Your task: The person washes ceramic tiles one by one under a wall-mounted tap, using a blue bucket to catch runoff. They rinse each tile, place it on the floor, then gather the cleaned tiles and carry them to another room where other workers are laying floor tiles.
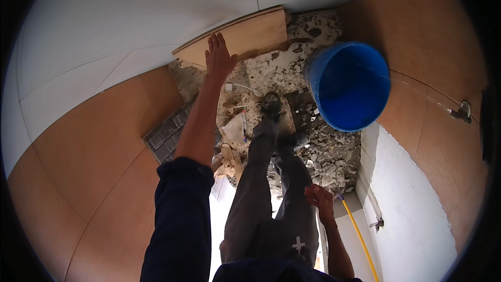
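My left hand (219,58) reaches forward with its fingers stretched out and lies flat against a tan tile (257,32). The tile stands along the foot of the white tiled wall (156,15), its upper edge close to that wall. My right hand (319,202) hangs beside my right thigh, its fingers loosely bent and nothing visible in them. Below the tan tile the floor is rough, with patches of mortar and rubble (334,164).
A large blue bucket (350,87) stands at the right, and a thin water stream runs toward it from a wall tap (461,112). A yellow pole (360,237) leans near my right arm. Dark grid-patterned tile (169,133) lies at the left.
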The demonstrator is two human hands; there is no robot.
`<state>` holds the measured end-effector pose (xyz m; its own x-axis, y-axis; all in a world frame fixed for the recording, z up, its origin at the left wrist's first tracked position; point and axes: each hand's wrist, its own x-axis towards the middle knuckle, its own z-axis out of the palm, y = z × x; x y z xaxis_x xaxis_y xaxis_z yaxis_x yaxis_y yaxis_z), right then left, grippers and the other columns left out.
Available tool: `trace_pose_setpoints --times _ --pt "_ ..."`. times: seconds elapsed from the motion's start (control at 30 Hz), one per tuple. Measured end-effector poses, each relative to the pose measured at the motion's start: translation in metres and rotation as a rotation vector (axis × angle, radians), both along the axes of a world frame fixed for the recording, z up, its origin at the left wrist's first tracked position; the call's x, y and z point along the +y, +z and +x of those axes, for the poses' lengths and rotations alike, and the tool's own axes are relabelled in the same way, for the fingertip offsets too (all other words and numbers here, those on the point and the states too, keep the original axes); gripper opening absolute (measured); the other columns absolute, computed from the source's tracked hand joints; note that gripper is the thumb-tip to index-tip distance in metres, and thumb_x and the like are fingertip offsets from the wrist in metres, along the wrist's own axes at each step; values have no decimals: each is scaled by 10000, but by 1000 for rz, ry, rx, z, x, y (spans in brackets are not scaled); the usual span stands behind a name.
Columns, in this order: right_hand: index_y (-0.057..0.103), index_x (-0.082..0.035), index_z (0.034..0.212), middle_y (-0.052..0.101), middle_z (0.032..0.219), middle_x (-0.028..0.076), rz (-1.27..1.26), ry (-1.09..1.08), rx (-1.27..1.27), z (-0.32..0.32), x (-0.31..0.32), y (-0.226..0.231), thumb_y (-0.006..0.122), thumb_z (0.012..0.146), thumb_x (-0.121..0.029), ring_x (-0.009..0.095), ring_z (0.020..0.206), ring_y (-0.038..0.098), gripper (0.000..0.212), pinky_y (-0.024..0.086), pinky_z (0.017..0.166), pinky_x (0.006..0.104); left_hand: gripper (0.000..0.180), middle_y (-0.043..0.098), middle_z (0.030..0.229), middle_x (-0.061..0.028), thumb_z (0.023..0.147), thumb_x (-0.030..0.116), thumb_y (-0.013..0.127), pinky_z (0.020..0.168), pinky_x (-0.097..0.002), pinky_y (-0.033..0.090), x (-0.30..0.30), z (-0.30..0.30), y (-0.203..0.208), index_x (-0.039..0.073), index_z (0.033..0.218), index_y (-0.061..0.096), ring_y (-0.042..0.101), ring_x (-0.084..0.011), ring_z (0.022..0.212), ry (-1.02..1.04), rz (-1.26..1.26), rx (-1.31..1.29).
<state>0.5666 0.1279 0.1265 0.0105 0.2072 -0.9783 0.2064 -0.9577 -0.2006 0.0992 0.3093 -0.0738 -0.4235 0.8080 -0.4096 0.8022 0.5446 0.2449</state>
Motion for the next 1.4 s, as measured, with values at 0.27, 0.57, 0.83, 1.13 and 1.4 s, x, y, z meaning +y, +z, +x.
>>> trace_pose_setpoints --times 0.27,0.57,0.83,1.13,1.4 --pt "516 16 1216 641 1070 165 -46 -142 -35 8 -16 -10 519 934 -336 232 973 635 451 529 808 336 1003 266 1408 -193 688 404 745 1070 -527 235 51 2 -33 2 1415 182 244 -337 1341 -148 -133 243" --pt "518 22 1209 640 1076 168 -24 -208 12 -3 2 -13 516 937 -321 243 980 637 438 524 819 349 800 427 1259 -139 623 453 766 982 -476 323 63 -20 -19 60 1241 446 423 -291 1210 -162 -169 247" --pt "520 33 1216 644 1069 158 -34 -258 -4 5 -1 -7 539 928 -329 228 981 634 464 517 813 328 274 566 959 -120 713 166 730 754 -440 460 35 -13 -40 76 922 578 566 -321 947 -177 114 221" --pt "515 41 1218 642 1057 173 -60 -291 -14 13 -12 -20 544 922 -325 234 969 635 471 518 812 338 205 565 980 -139 708 103 682 703 -416 502 38 -9 -49 76 906 638 596 -328 873 -46 267 253" --pt "527 21 1199 642 1074 162 -70 -300 22 2 -3 -21 538 928 -313 231 982 633 430 516 816 329 448 542 1081 -138 700 91 718 793 -405 500 35 -3 -41 42 1121 572 574 -329 980 -45 259 243"
